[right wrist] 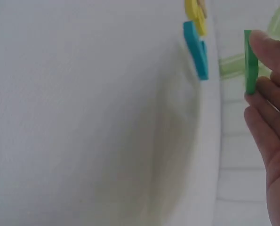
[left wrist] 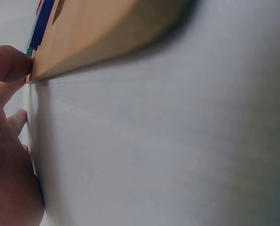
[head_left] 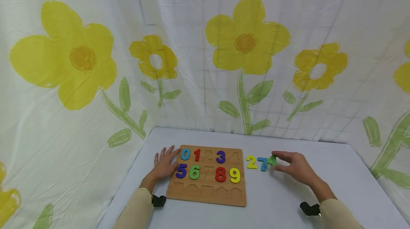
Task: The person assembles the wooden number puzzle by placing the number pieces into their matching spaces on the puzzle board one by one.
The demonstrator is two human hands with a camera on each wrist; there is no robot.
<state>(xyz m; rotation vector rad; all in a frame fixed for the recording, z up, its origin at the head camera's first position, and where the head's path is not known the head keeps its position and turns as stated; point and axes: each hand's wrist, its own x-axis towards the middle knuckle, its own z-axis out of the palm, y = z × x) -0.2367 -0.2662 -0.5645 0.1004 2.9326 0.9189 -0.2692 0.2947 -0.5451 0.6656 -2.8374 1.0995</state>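
Right grip (head_left: 296, 168): thumb and fingers pinching the flat green 4-shaped piece (head_left: 272, 160), raised right of the brown wooden number board (head_left: 207, 200).
Green 4: probably light, stiff, fairly smooth, not fragile; best held by opposite edges.
Blue 7-shaped piece (head_left: 264, 165), yellow 2-shaped piece (head_left: 251, 162): on the white surface (head_left: 272, 193), right of the board; likely handle alike.
Left grip (head_left: 164, 165): holding nothing, fingers spread, thumb touching the board's left edge.
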